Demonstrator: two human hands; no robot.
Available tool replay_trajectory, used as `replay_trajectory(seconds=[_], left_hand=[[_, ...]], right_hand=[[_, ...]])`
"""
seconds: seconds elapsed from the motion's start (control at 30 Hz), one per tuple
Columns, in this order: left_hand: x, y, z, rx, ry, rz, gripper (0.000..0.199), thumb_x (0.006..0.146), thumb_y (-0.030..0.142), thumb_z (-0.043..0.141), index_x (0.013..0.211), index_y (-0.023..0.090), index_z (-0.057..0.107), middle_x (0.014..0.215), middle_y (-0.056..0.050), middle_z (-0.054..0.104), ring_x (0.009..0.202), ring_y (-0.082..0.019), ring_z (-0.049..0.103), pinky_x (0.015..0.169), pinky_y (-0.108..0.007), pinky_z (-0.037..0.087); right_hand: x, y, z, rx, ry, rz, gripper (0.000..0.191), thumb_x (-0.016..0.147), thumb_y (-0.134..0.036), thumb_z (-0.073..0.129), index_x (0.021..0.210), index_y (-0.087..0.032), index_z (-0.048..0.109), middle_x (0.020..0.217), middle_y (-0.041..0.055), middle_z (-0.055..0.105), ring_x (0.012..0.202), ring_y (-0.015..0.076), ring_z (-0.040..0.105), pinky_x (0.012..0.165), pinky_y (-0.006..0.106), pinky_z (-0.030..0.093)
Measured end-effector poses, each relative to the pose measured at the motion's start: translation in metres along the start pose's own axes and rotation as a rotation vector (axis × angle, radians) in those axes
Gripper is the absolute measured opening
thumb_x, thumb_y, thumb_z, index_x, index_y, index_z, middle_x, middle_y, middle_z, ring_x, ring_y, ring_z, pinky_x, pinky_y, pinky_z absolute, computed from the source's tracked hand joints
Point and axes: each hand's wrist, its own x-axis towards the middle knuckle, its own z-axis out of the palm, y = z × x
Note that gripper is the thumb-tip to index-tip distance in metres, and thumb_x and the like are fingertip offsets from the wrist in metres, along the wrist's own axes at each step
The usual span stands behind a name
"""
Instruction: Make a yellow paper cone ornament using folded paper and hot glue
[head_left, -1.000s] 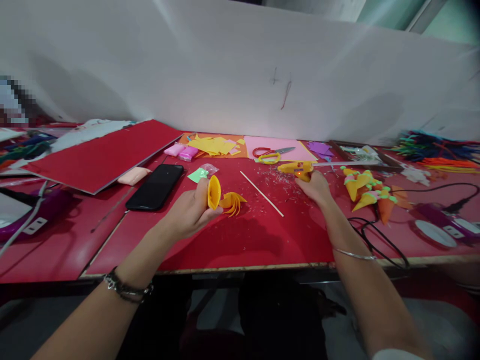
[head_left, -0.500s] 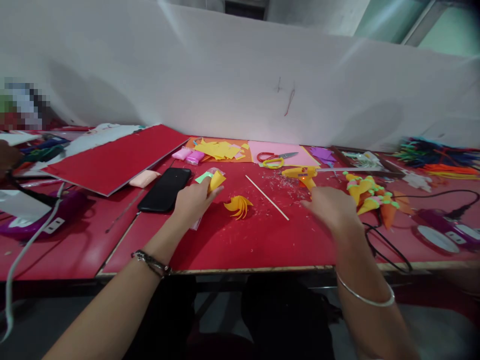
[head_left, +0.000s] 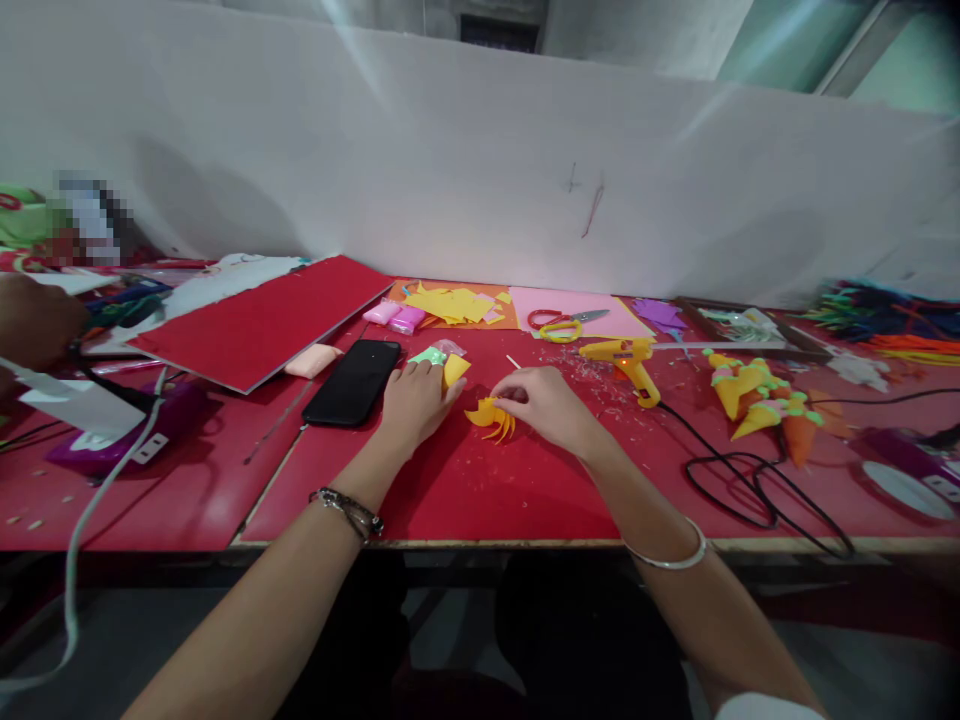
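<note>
My left hand [head_left: 417,405] rests on the red table with its fingers closed round a small yellow cone [head_left: 454,372], apparently of paper. Green clay [head_left: 429,356] and clear wrapping show just beyond its knuckles. My right hand [head_left: 551,405] pinches the top of a yellow swirl of curved petals [head_left: 496,425] on the tabletop. Behind that hand pokes the tip of a thin wooden stick [head_left: 512,362], the rest hidden. A yellow glue gun [head_left: 626,360] stands to the right, its black cord running off.
A black phone [head_left: 352,383] lies left of my left hand. Scissors [head_left: 562,322] and yellow paper scraps [head_left: 454,303] are at the back. Finished-looking yellow cones [head_left: 750,390] sit right. A red board [head_left: 270,325], a purple power strip [head_left: 127,430] and another person's hand [head_left: 37,320] are left.
My right hand has left the glue gun and moved left to the yellow swirl, taking hold of it. My left hand keeps the yellow cone. The view has shifted slightly.
</note>
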Motion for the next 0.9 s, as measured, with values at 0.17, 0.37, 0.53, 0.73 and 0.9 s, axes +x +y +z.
replay_trajectory(seconds=[0.17,0.37,0.53,0.73,0.9], left_hand=[[-0.003,0.002,0.002,-0.055,0.008,0.024,0.045,0.085,0.046,0.028,0.092,0.012,0.057,0.097,-0.016,0.058,0.097,-0.029,0.048,0.079,-0.040,0.032],[-0.002,0.008,-0.010,-0.512,0.123,0.036,0.036,0.085,0.043,0.034,0.105,0.020,0.052,0.110,-0.008,0.054,0.105,-0.023,0.043,0.090,-0.040,0.028],[-0.002,0.020,-0.019,-1.152,-0.080,0.157,0.041,0.088,0.041,0.024,0.100,0.017,0.054,0.105,-0.007,0.058,0.100,-0.017,0.050,0.089,-0.032,0.035],[-0.010,0.032,-0.029,-1.662,-0.650,0.001,0.046,0.078,0.054,0.042,0.099,0.014,0.054,0.087,-0.010,0.063,0.068,-0.018,0.061,0.064,-0.031,0.048],[-0.015,0.031,-0.038,-1.886,-1.004,-0.009,0.041,0.071,0.050,0.056,0.091,0.013,0.053,0.080,-0.009,0.063,0.054,-0.013,0.059,0.051,-0.025,0.047]], right_hand=[[0.002,0.005,-0.009,0.086,-0.034,0.011,0.012,0.074,-0.019,0.055,0.076,-0.016,0.066,0.072,0.0033,0.065,0.062,0.0118,0.057,0.060,0.024,0.041],[0.009,0.021,-0.029,0.406,-0.082,0.026,0.016,0.071,-0.030,0.059,0.080,-0.018,0.064,0.074,0.0018,0.064,0.067,0.0124,0.058,0.063,0.026,0.046],[0.009,0.022,-0.029,0.542,-0.057,-0.026,0.016,0.068,-0.030,0.063,0.079,-0.018,0.064,0.073,0.0006,0.063,0.065,0.0101,0.057,0.061,0.024,0.045],[0.004,0.013,-0.023,0.661,-0.045,-0.060,0.014,0.069,-0.028,0.063,0.078,-0.018,0.064,0.072,0.0002,0.062,0.064,0.0094,0.056,0.059,0.022,0.046],[0.002,0.010,-0.023,0.651,-0.056,-0.084,0.012,0.069,-0.029,0.063,0.077,-0.019,0.064,0.073,0.0002,0.061,0.065,0.0104,0.056,0.059,0.023,0.047]])
